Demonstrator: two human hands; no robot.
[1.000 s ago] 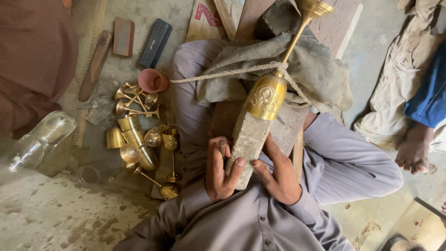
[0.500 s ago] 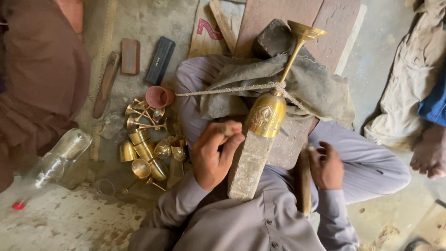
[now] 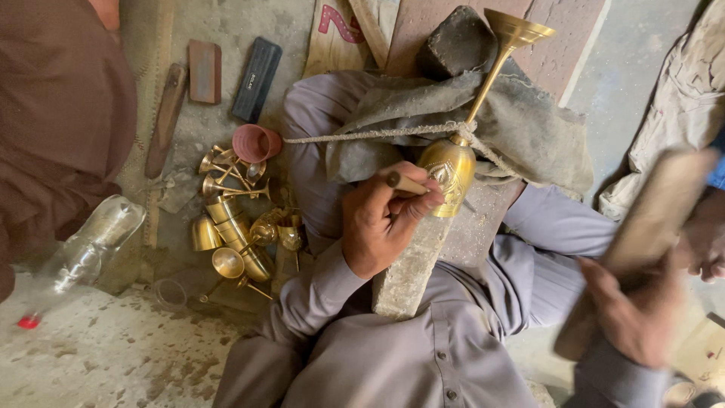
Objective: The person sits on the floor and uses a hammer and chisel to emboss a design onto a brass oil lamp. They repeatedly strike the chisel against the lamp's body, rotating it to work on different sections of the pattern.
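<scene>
The left hand [image 3: 381, 223] pinches a short chisel-like punch [image 3: 408, 183] between thumb and curled fingers, its tip set against the bulging bowl of a brass goblet [image 3: 451, 175]. The right hand [image 3: 627, 317] is closed around the handle of a flat wooden mallet [image 3: 642, 234], held up and off to the side, well apart from the goblet; both hand and mallet are blurred.

The goblet lies tilted, its bowl resting on the upper end of a long stone block [image 3: 411, 268] that runs along the person's lap, its thin stem rising up and to the right and ending in a flared foot near a dark stone [image 3: 453, 45]. A rope [image 3: 362, 136] is looped around the goblet where stem meets bowl and stretches away to the left across the person's knee. A grey, dusty cloth [image 3: 521, 125] lies bunched under and behind the stem, spread over the legs.

On the floor [image 3: 113, 355] to the left of the knee sits a heap of small brass cups [image 3: 234, 227], some upright, some on their sides, with a pink plastic cup [image 3: 255, 142] touching the heap's upper edge. Beyond that lie a black sharpening stone [image 3: 257, 79], a reddish-brown block [image 3: 204, 72] and a long wooden piece [image 3: 165, 121], side by side. A clear plastic bottle [image 3: 87, 253] with a red cap lies on its side near the lower left. Another person in brown clothing [image 3: 57, 121] fills the left edge, and pale cloth [image 3: 680, 113] lies heaped at the right.
</scene>
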